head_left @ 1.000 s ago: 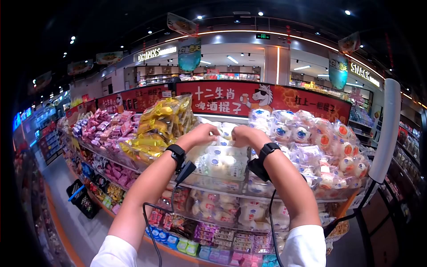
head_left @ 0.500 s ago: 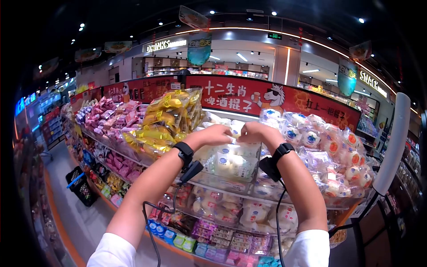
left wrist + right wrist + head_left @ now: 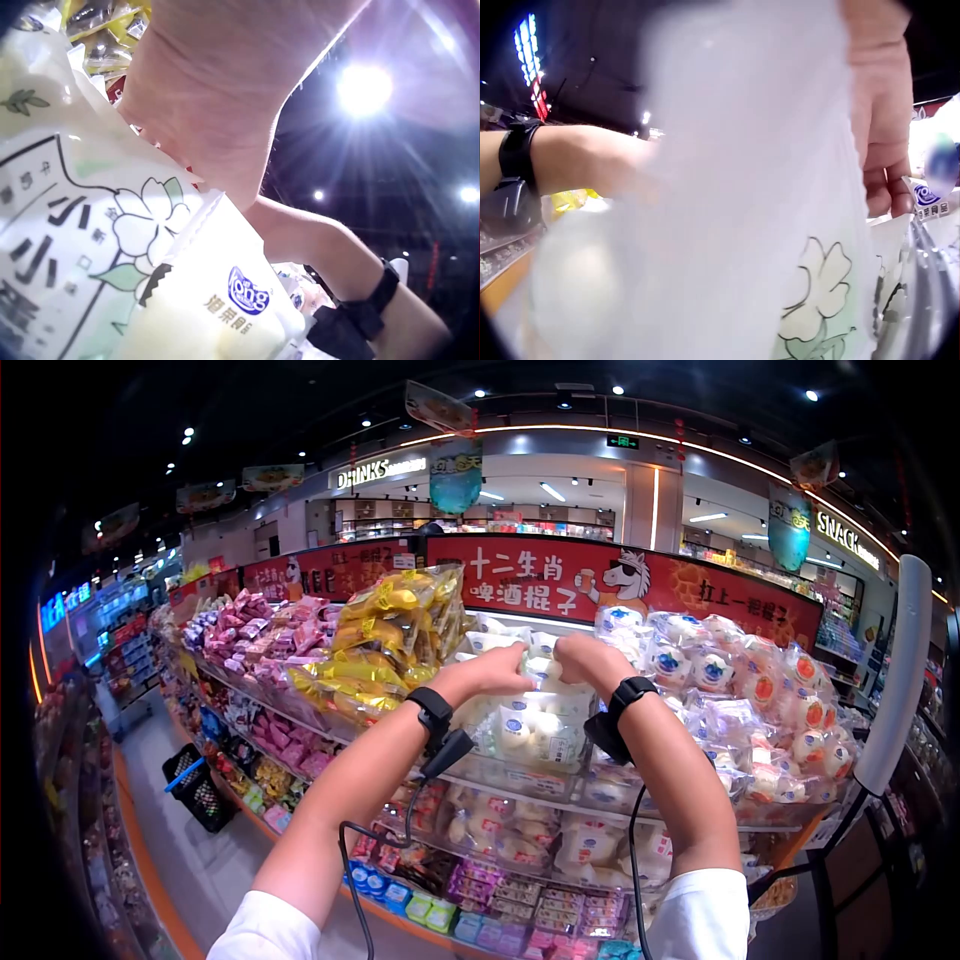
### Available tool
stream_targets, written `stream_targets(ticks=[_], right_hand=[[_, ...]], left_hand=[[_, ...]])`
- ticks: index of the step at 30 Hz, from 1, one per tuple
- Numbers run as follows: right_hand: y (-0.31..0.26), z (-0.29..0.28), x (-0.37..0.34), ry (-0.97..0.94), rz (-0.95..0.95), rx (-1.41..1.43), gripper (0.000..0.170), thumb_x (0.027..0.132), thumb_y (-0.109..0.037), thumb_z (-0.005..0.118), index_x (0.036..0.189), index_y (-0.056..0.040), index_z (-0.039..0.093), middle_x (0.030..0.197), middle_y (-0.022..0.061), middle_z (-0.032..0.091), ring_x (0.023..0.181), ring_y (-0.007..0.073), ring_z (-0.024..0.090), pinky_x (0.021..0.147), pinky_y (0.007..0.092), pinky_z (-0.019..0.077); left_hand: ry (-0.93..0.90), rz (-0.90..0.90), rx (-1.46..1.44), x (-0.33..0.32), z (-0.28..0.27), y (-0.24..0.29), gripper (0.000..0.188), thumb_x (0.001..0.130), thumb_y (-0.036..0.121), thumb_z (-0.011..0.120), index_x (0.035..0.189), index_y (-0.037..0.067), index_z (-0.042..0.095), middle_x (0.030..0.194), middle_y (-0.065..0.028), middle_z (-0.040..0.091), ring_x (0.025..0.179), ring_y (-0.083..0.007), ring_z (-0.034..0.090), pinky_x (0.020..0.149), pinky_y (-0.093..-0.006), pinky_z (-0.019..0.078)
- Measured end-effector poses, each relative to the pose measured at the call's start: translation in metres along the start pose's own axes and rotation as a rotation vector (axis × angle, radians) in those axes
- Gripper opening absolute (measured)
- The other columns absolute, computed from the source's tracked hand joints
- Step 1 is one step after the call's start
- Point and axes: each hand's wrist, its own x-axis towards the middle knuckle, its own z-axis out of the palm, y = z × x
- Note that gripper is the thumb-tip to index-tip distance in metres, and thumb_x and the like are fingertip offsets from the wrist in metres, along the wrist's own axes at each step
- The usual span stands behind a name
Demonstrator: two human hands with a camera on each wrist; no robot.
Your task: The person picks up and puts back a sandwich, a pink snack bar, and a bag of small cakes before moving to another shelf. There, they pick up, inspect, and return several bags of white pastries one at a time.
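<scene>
Both bare hands are at a stack of white, semi-clear packets of small pale cakes (image 3: 515, 732), in the middle of the shelf. My left hand (image 3: 492, 668) pinches the left side of an upper white packet (image 3: 543, 668). My right hand (image 3: 592, 662), with fingers curled, grips its right side. In the left wrist view, a small cake packet (image 3: 232, 300) with a blue logo lies against a larger flower-printed bag (image 3: 82, 225); the left fingertips are hidden. A blurred white bag (image 3: 742, 172) fills the right wrist view, with curled right fingers (image 3: 889, 196) behind it.
Yellow bagged cakes (image 3: 385, 625) and pink packets (image 3: 265, 630) lie to the left. Round wrapped cakes (image 3: 712, 670) are piled at the right, near a white post (image 3: 897, 680). A red sign board (image 3: 525, 572) stands behind. A black basket (image 3: 200, 800) sits on the floor.
The head view has turned a little left, so the shelf shifts right in it. The hands stay at the same packets; their fingertips came closer together, then moved slightly apart.
</scene>
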Motion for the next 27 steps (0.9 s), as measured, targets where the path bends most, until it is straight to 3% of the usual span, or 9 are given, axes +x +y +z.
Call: stream_targets(ticks=[2, 5, 8, 12, 15, 16, 20, 25, 27], right_hand=[[0.000, -0.002, 0.001, -0.017, -0.010, 0.007, 0.031, 0.073, -0.006, 0.068, 0.103, 0.0021, 0.070, 0.102, 0.0237, 0.070, 0.102, 0.0383, 0.067, 0.083, 0.0454, 0.0560], [-0.002, -0.006, 0.006, -0.089, 0.051, 0.042, 0.031, 0.074, -0.007, 0.068, 0.104, 0.0017, 0.071, 0.103, 0.0227, 0.070, 0.101, 0.0376, 0.068, 0.082, 0.0446, 0.0560], [-0.002, -0.009, 0.010, -0.157, 0.039, 0.007, 0.032, 0.077, -0.009, 0.066, 0.107, 0.0007, 0.071, 0.107, 0.0212, 0.070, 0.100, 0.0373, 0.068, 0.082, 0.0449, 0.0557], [-0.007, -0.031, 0.003, -0.271, 0.070, 0.057, 0.033, 0.080, -0.012, 0.063, 0.111, 0.0009, 0.069, 0.111, 0.0205, 0.069, 0.103, 0.0370, 0.067, 0.081, 0.0446, 0.0554], [-0.010, -0.056, -0.005, -0.247, 0.136, 0.164, 0.033, 0.083, -0.011, 0.060, 0.113, 0.0003, 0.068, 0.114, 0.0197, 0.069, 0.106, 0.0369, 0.066, 0.082, 0.0436, 0.0553], [-0.006, -0.055, 0.002, -0.191, 0.104, 0.145, 0.033, 0.084, -0.011, 0.060, 0.113, 0.0000, 0.068, 0.115, 0.0194, 0.069, 0.107, 0.0370, 0.066, 0.082, 0.0434, 0.0553], [-0.002, -0.053, 0.019, -0.102, 0.058, 0.041, 0.032, 0.085, -0.010, 0.059, 0.114, -0.0005, 0.068, 0.116, 0.0190, 0.068, 0.108, 0.0377, 0.065, 0.083, 0.0435, 0.0555], [-0.010, -0.044, 0.027, -0.088, 0.012, -0.104, 0.031, 0.081, -0.008, 0.063, 0.110, 0.0000, 0.070, 0.110, 0.0201, 0.070, 0.102, 0.0381, 0.067, 0.081, 0.0442, 0.0568], [-0.015, -0.046, 0.028, -0.094, 0.002, -0.090, 0.031, 0.075, -0.011, 0.071, 0.104, 0.0005, 0.072, 0.106, 0.0207, 0.070, 0.100, 0.0382, 0.068, 0.081, 0.0434, 0.0571]], left_hand=[[0.005, -0.005, -0.022, -0.002, 0.001, 0.000, 0.075, 0.077, 0.036, 0.070, 0.129, -0.013, 0.045, 0.105, -0.0296, 0.066, 0.098, -0.0396, 0.065, 0.085, -0.0410, 0.0508], [-0.046, -0.017, 0.024, -0.001, 0.000, 0.000, 0.082, 0.082, 0.039, 0.068, 0.140, -0.011, 0.038, 0.105, -0.0275, 0.065, 0.099, -0.0366, 0.065, 0.088, -0.0392, 0.0502], [0.077, -0.037, -0.116, -0.006, -0.001, 0.005, 0.060, 0.087, 0.032, 0.066, 0.129, -0.007, 0.052, 0.101, -0.0249, 0.068, 0.097, -0.0352, 0.066, 0.087, -0.0394, 0.0514], [0.376, 0.018, 0.028, 0.012, -0.001, -0.030, 0.026, 0.087, 0.014, 0.062, 0.108, 0.000, 0.064, 0.100, -0.0196, 0.069, 0.097, -0.0355, 0.066, 0.086, -0.0416, 0.0525], [0.403, 0.133, 0.309, 0.016, -0.008, -0.043, 0.026, 0.084, 0.010, 0.063, 0.108, 0.001, 0.065, 0.099, -0.0193, 0.069, 0.097, -0.0369, 0.065, 0.086, -0.0435, 0.0525], [0.323, 0.023, 0.355, 0.018, -0.010, -0.041, 0.029, 0.081, 0.007, 0.062, 0.110, 0.006, 0.067, 0.111, -0.0164, 0.068, 0.107, -0.0350, 0.064, 0.090, -0.0437, 0.0507], [0.085, -0.127, 0.366, 0.031, -0.017, -0.039, 0.034, 0.080, 0.007, 0.065, 0.113, 0.011, 0.067, 0.110, -0.0159, 0.069, 0.107, -0.0343, 0.064, 0.090, -0.0435, 0.0511], [0.008, 0.049, 0.320, 0.038, -0.019, -0.050, 0.042, 0.079, 0.009, 0.073, 0.120, 0.003, 0.063, 0.117, -0.0187, 0.065, 0.112, -0.0355, 0.061, 0.093, -0.0421, 0.0496], [-0.027, 0.087, 0.289, 0.039, -0.017, -0.057, 0.046, 0.079, 0.009, 0.074, 0.122, 0.002, 0.061, 0.119, -0.0195, 0.064, 0.114, -0.0357, 0.060, 0.095, -0.0425, 0.0483]])
